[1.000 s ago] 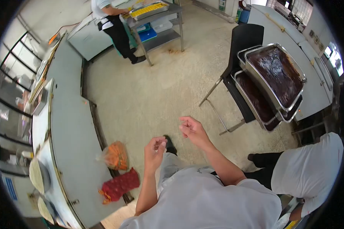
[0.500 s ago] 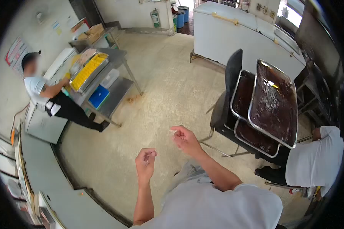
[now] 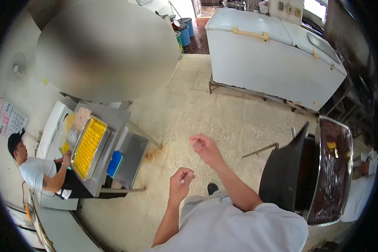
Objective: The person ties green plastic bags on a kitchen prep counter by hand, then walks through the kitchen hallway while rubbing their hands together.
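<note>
My left hand is raised in front of my body, its fingers loosely curled and nothing visible in it. Higher and to the right is my right hand, also empty, with slightly bent fingers apart from the thumb. The hands do not touch each other or any object; the floor shows behind them. To the right of my right arm, a metal tray with a dark, glossy filling rests by a black chair.
A co-worker stands at the left beside a metal table bearing a tray of yellow pieces. A white chest freezer is at the back right. Another person's white sleeve shows at the right edge. A large blur covers the upper left.
The view has swung, bringing the freezer into fuller view and the chair and trays lower right. The bags seen earlier have left view. My hands stay raised and empty.
</note>
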The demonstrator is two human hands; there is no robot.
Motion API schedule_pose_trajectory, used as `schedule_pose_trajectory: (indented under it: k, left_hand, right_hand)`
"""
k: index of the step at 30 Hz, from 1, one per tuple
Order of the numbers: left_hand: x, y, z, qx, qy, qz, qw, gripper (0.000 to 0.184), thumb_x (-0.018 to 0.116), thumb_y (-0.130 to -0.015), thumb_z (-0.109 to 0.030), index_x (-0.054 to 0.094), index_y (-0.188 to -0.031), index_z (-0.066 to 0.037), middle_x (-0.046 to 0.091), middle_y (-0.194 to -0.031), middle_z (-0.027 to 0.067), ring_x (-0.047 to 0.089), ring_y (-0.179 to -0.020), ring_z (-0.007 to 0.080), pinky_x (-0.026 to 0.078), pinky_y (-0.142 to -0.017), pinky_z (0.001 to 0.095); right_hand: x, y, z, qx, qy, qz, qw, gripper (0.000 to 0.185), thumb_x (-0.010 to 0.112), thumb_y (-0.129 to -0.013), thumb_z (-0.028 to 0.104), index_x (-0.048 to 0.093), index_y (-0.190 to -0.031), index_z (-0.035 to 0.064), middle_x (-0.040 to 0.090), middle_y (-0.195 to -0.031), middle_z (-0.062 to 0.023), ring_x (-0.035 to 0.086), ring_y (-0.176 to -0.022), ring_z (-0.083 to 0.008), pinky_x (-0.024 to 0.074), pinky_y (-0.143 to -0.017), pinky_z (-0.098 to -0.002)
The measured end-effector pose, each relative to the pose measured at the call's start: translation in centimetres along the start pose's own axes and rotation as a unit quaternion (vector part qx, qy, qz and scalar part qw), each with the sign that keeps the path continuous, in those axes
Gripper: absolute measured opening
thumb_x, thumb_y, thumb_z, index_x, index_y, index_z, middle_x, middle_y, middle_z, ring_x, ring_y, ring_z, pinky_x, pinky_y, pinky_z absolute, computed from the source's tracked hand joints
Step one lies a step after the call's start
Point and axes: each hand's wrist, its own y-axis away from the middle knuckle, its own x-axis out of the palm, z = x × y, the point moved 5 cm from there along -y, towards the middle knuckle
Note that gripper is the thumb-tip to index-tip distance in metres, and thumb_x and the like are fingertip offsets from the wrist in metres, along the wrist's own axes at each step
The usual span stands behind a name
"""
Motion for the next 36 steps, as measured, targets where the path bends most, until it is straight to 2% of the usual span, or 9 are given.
schedule_pose_trajectory:
  k: [6, 11, 17, 20, 23, 26, 29, 32, 36]
  left_hand:
    - [-6.5, -15.2, 3.7, -0.025, 0.060, -0.055, 0.996, 0.010, 0.059, -0.097, -0.008, 0.060, -0.098, 0.002, 0.065, -0.087, 0.0060, 0.065, -0.081, 0.0131, 0.053, -0.076, 0.0273]
    - [-10.4, -30.2, 6.6, -0.031, 0.065, -0.042, 0.997, 0.009, 0.059, -0.097, -0.008, 0.060, -0.096, 0.001, 0.064, -0.087, 0.0063, 0.064, -0.078, 0.0131, 0.054, -0.076, 0.0283]
    - [-15.0, -50.9, 5.1, -0.011, 0.061, 0.009, 0.998, 0.009, 0.060, -0.096, -0.009, 0.060, -0.094, 0.000, 0.063, -0.082, 0.0047, 0.063, -0.076, 0.0112, 0.052, -0.073, 0.0261]
    - [-16.0, -60.5, 2.3, 0.023, 0.046, 0.040, 0.998, 0.009, 0.060, -0.096, -0.009, 0.060, -0.094, 0.000, 0.063, -0.081, 0.0044, 0.062, -0.076, 0.0109, 0.051, -0.072, 0.0254]
    - [-15.5, -69.7, 2.2, 0.029, 0.044, 0.075, 0.996, 0.009, 0.060, -0.096, -0.009, 0.061, -0.095, 0.000, 0.063, -0.082, 0.0043, 0.062, -0.077, 0.0112, 0.051, -0.073, 0.0261]
    - [-13.0, -78.3, 4.5, 0.009, 0.047, 0.117, 0.992, 0.010, 0.060, -0.096, -0.010, 0.062, -0.097, 0.000, 0.063, -0.084, 0.0041, 0.062, -0.079, 0.0115, 0.052, -0.074, 0.0272]
    - [-9.7, -87.3, 5.1, 0.017, 0.045, 0.156, 0.987, 0.012, 0.062, -0.095, -0.011, 0.063, -0.099, 0.000, 0.065, -0.084, 0.0048, 0.063, -0.080, 0.0115, 0.051, -0.073, 0.0262]
    - [-8.1, -96.1, 3.9, 0.031, 0.007, 0.179, 0.983, 0.013, 0.063, -0.094, -0.011, 0.063, -0.100, 0.000, 0.066, -0.086, 0.0057, 0.064, -0.081, 0.0115, 0.051, -0.073, 0.0262]
    - [-8.7, -107.2, 1.0, 0.029, 0.014, 0.153, 0.988, 0.013, 0.062, -0.094, -0.011, 0.064, -0.101, 0.000, 0.066, -0.088, 0.0063, 0.063, -0.081, 0.0110, 0.051, -0.074, 0.0258]
  right_hand:
    - [5.2, -11.6, -4.6, 0.061, 0.058, 0.161, 0.983, 0.014, 0.055, -0.097, 0.010, 0.065, -0.105, 0.0038, 0.056, -0.079, 0.0040, 0.050, -0.072, -0.0048, 0.0420, -0.061, -0.0238]
    - [5.9, -26.6, -7.1, 0.023, 0.099, 0.124, 0.987, 0.013, 0.055, -0.098, 0.013, 0.062, -0.096, 0.0023, 0.056, -0.075, 0.0025, 0.049, -0.068, -0.0059, 0.0418, -0.058, -0.0252]
    - [6.7, -43.2, -4.0, 0.089, 0.095, 0.101, 0.986, 0.018, 0.057, -0.100, 0.019, 0.060, -0.090, 0.0042, 0.054, -0.071, 0.0021, 0.048, -0.061, -0.0069, 0.0412, -0.054, -0.0259]
    - [4.8, -50.0, -3.9, 0.047, 0.043, -0.008, 0.998, 0.020, 0.056, -0.101, 0.022, 0.058, -0.089, 0.0052, 0.052, -0.068, 0.0020, 0.049, -0.061, -0.0069, 0.0413, -0.054, -0.0253]
    - [1.8, -55.9, -3.1, 0.135, 0.065, -0.039, 0.988, 0.018, 0.057, -0.100, 0.021, 0.058, -0.091, 0.0050, 0.052, -0.069, 0.0015, 0.051, -0.061, -0.0076, 0.0428, -0.055, -0.0247]
    - [-2.8, -62.8, -7.3, 0.150, 0.050, -0.067, 0.985, 0.016, 0.057, -0.099, 0.019, 0.058, -0.096, 0.0037, 0.054, -0.073, 0.0005, 0.052, -0.062, -0.0081, 0.0445, -0.056, -0.0245]
    - [-6.6, -71.2, -7.8, 0.106, -0.012, -0.110, 0.988, 0.016, 0.058, -0.099, 0.018, 0.059, -0.099, 0.0019, 0.057, -0.076, -0.0006, 0.053, -0.063, -0.0087, 0.0458, -0.057, -0.0246]
    - [-9.2, -81.4, -7.5, 0.110, 0.005, -0.110, 0.988, 0.017, 0.058, -0.098, 0.017, 0.059, -0.102, 0.0013, 0.059, -0.079, -0.0017, 0.054, -0.064, -0.0089, 0.0468, -0.058, -0.0247]
    - [-9.1, -95.3, -4.3, 0.077, -0.007, -0.046, 0.996, 0.022, 0.059, -0.098, 0.016, 0.058, -0.114, 0.0007, 0.060, -0.090, -0.0030, 0.055, -0.070, -0.0078, 0.0487, -0.061, -0.0249]
